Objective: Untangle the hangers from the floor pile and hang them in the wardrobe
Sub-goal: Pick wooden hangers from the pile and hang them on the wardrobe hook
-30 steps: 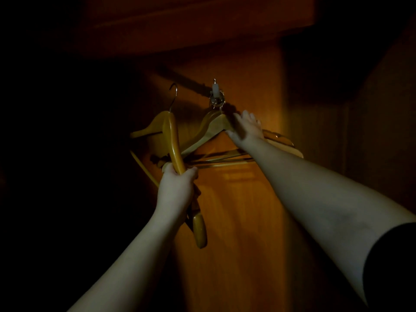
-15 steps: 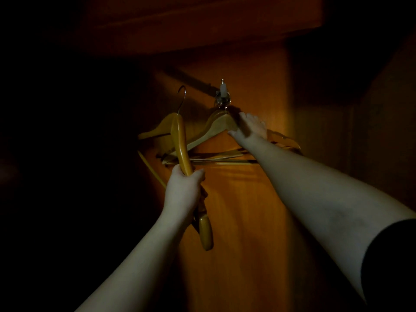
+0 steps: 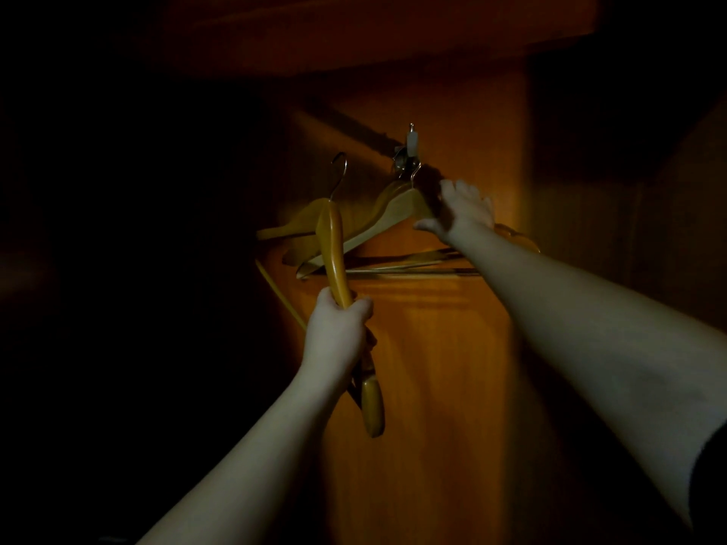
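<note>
Inside the dark wardrobe, my left hand point(image 3: 337, 335) grips a yellow wooden hanger point(image 3: 333, 249) by one arm, turned edge-on, with its metal hook point(image 3: 339, 171) pointing up and free of the rail. Several wooden hangers point(image 3: 395, 212) hang from the rail's end fitting point(image 3: 409, 151) against the wooden side panel. My right hand point(image 3: 460, 209) reaches up to the hung hangers, its fingers laid over the top hanger's shoulder and the thumb under it. Whether it grips the hanger is unclear.
The orange wooden side panel point(image 3: 432, 367) fills the middle. A wooden shelf point(image 3: 354, 37) runs overhead. The rail point(image 3: 346, 123) slopes up to the left into shadow. Everything to the left is dark.
My left hand has carried the held hanger a little to the right, closer to the hung ones. My right hand stays on the top hung hanger.
</note>
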### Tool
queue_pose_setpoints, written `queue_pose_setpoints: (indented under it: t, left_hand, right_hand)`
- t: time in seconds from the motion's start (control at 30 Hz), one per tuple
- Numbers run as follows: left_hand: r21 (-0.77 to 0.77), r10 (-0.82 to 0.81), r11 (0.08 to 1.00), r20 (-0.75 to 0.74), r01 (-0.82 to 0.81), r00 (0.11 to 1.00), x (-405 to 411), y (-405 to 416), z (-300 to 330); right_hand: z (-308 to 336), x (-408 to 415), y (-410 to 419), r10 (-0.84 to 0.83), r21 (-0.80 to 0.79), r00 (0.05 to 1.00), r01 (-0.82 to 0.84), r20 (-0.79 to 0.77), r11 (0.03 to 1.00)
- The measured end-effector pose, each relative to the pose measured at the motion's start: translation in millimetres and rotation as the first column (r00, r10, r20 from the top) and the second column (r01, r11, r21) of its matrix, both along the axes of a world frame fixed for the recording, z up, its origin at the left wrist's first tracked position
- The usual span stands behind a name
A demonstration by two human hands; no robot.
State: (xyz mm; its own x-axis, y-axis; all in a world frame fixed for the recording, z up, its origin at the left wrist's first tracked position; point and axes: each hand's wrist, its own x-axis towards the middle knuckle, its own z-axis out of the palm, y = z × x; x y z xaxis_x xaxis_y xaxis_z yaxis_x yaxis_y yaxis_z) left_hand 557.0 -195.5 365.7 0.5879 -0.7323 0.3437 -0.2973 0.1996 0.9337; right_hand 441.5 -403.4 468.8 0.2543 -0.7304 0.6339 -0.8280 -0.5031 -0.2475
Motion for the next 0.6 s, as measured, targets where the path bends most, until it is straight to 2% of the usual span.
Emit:
queue_pose_setpoints:
  t: [0.07,0.13,0.17,0.3,0.4,0.53,0.6]
  left_hand:
    - [0.003,0.005,1.0,0.003,-0.006,1.0,-1.4,-0.3,-3.8]
    - [0.012,0.013,1.0,0.013,-0.014,1.0,-4.3,-0.9,-9.4]
    - [0.016,0.017,1.0,0.019,-0.017,1.0,-6.3,-1.8,-13.2]
    - [0.039,0.052,0.998,0.072,-0.055,0.996,-15.7,-10.8,-27.6]
    - [0.067,0.051,0.996,0.109,-0.058,0.993,-23.5,-18.4,-38.7]
    - [0.129,0.031,0.99,0.176,-0.054,0.984,-30.8,-24.0,-52.0]
    - [0.205,-0.033,0.979,0.234,-0.016,0.972,-32.7,-23.7,-54.3]
  right_hand:
    - [-6.2,1.6,-0.4,0.048,-0.014,0.998,-0.047,0.048,0.999]
    - [-14.7,7.6,10.4,0.145,0.108,0.956,-0.177,0.253,0.978]
    - [-19.4,11.4,19.5,0.219,0.18,0.917,-0.29,0.334,0.94]
    - [-41.2,23.2,78.2,0.5,0.382,0.808,-0.588,0.311,0.713]
    - [-59.4,26.0,100.0,0.575,0.453,0.761,-0.644,0.3,0.616]
    - [-74.6,24.5,99.4,0.557,0.443,0.762,-0.647,0.33,0.621]
    - [-84.5,22.5,96.0,0.539,0.427,0.758,-0.653,0.368,0.626]
